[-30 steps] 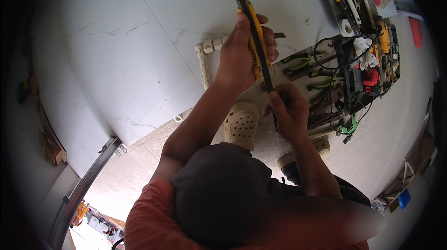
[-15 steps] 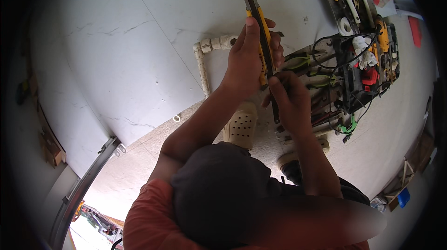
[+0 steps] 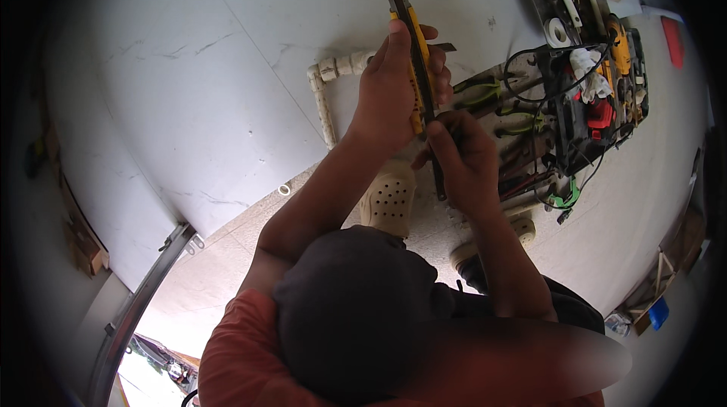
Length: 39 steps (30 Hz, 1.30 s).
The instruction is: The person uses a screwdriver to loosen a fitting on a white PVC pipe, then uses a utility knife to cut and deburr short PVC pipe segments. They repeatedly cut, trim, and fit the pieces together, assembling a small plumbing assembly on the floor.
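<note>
My left hand (image 3: 385,93) is closed around a yellow and grey utility knife (image 3: 422,37), held tilted upward. A long dark hacksaw blade (image 3: 415,42) with a hole at its top end lies along the knife, under my left thumb. The blade's upper end sticks out past the knife. My right hand (image 3: 468,157) pinches the blade's lower part between thumb and fingers, just below the knife; the blade's bottom end pokes out beneath. A short dark strip (image 3: 443,47) juts out to the right behind my left fingers; I cannot tell what it belongs to.
A white elbowed pipe (image 3: 326,93) stands left of my hands, by a pale panel (image 3: 189,89). Green-handled pliers (image 3: 485,93) and a black tool bag (image 3: 564,134) with a looping cord sit right. A white ring (image 3: 284,190) lies near the panel's edge. Beige clogs (image 3: 388,199) show below.
The whole view, hands included, has shifted slightly left. The utility knife and hacksaw blade stay in the same grip, and more of the dark strip behind my left fingers shows.
</note>
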Tool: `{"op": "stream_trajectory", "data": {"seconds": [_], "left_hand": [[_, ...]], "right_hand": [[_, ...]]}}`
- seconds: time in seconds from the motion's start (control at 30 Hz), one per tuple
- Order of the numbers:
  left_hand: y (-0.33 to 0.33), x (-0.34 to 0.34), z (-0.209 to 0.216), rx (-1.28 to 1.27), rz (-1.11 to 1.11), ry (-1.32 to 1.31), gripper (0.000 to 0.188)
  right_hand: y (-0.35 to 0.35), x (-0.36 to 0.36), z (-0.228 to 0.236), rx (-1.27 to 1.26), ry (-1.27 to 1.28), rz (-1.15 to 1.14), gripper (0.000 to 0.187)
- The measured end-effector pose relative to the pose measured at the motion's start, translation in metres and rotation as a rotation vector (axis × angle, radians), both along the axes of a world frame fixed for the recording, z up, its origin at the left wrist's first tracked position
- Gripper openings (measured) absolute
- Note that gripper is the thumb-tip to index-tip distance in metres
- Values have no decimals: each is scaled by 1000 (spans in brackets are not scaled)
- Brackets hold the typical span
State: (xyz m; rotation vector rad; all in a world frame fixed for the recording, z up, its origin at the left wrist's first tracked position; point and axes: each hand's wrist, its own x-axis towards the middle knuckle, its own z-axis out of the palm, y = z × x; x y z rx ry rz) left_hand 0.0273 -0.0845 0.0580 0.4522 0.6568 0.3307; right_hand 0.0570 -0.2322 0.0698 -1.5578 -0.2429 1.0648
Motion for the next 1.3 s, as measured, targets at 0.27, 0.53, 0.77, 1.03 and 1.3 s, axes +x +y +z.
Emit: {"op": "stream_trajectory", "data": {"seconds": [0.27, 0.53, 0.77, 1.03, 1.3], "left_hand": [[1, 3, 1, 10, 18, -7, 54], [4, 0, 1, -18, -1, -47, 55], [-3, 0, 0, 16, 40, -15, 55], [-5, 3, 4, 91, 52, 6, 56], [-2, 4, 8, 107, 73, 15, 56]], "right_hand": [[4, 4, 10, -69, -40, -10, 24], [6, 0, 9, -51, -85, 47, 21], [3, -4, 10, 10, -36, -22, 19], [2, 4, 13, 51, 110, -57, 20], [11, -5, 14, 71, 83, -92, 25]]}}
